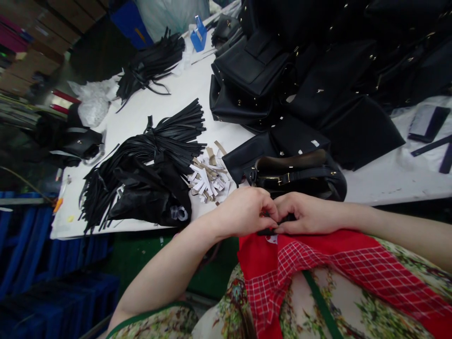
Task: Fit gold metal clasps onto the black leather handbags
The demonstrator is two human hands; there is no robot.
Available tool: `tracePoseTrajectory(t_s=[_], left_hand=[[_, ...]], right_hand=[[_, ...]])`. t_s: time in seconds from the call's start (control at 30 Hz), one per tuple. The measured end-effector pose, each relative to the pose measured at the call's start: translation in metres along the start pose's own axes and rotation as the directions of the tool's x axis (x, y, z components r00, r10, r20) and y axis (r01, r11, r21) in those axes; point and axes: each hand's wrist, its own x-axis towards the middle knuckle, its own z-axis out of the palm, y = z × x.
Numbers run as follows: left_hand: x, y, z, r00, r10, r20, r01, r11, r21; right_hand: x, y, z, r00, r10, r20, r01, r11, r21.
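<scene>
My left hand [247,210] and my right hand [312,213] meet just off the front edge of the table, close to my body. Between them, pinched in the fingers of both, is a narrow black strap [267,232]; most of it is hidden by the hands. Right behind them a black handbag [318,176] with a brown inside, a zip and a gold buckle stands at the table edge. Whether the strap is joined to this bag cannot be seen.
Black bags [254,66] are heaped at the back right. Bundles of black strips [141,146] lie on the white table [190,84] to the left, near paper scraps [208,179]. A blue tape dispenser [198,35] stands at the back; blue stools [63,301] are below left.
</scene>
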Motion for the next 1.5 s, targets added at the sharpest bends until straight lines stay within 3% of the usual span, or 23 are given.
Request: tracePoseTrajectory(t_s=[0.27, 0.43, 0.57, 0.63, 0.7, 0.87, 1.03, 1.5], left_hand=[[-0.001, 0.015, -0.004, 0.995, -0.027, 0.094, 0.008, 0.980, 0.198], [-0.020, 0.015, -0.011, 0.994, 0.016, 0.112, -0.023, 0.998, 0.065], [-0.030, 0.006, -0.010, 0.997, -0.026, -0.078, 0.025, 1.000, -0.019], [-0.029, 0.003, -0.006, 0.982, -0.058, -0.180, 0.060, 0.998, 0.004], [-0.026, 0.002, -0.003, 0.977, -0.063, -0.202, 0.078, 0.995, 0.069], [-0.014, 0.006, -0.002, 0.998, 0.001, -0.059, 0.013, 0.970, 0.241], [-0.005, 0.010, -0.006, 0.998, 0.007, 0.055, -0.022, 0.960, 0.278], [-0.001, 0.021, 0.000, 0.993, -0.025, 0.116, -0.027, 0.905, 0.426]], right_hand=[[0.000, 0.003, -0.001, 1.000, -0.008, 0.000, 0.008, 0.999, 0.048], [-0.001, 0.008, -0.008, 1.000, -0.007, 0.013, 0.006, 0.999, 0.040], [-0.002, 0.011, -0.010, 0.999, 0.039, 0.008, -0.039, 0.998, 0.048], [-0.002, 0.011, -0.010, 0.999, 0.035, 0.011, -0.035, 0.997, 0.062], [-0.001, 0.011, -0.008, 0.999, 0.029, 0.013, -0.030, 0.997, 0.071], [0.001, 0.008, -0.005, 1.000, 0.022, 0.015, -0.022, 0.997, 0.067], [0.001, 0.006, -0.005, 1.000, 0.025, 0.006, -0.025, 0.999, 0.038], [-0.001, 0.009, -0.002, 1.000, -0.003, -0.016, 0.004, 0.997, 0.071]])
